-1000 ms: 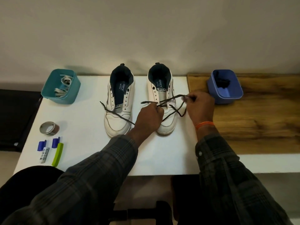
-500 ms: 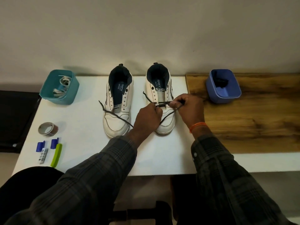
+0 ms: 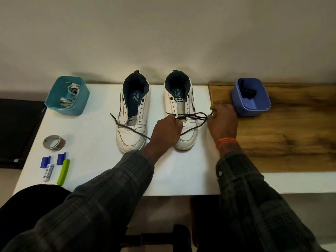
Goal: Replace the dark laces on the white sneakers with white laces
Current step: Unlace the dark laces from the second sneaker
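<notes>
Two white sneakers [image 3: 133,117] stood side by side at the centre of the frame on the white table [image 3: 94,135], toes toward the camera. A dark lace [image 3: 192,117] stretched across the right-hand shoe — the left hand [image 3: 168,130] pinched it over the tongue, fingers curled, while the right hand [image 3: 222,122] gripped the far loops just right of the shoe. One loose end trailed across the left-hand sneaker. White laces [image 3: 70,96] lay in the teal tub [image 3: 54,104] at upper left — a blue tub [image 3: 251,108] sat on the wooden board [image 3: 291,135] at right.
</notes>
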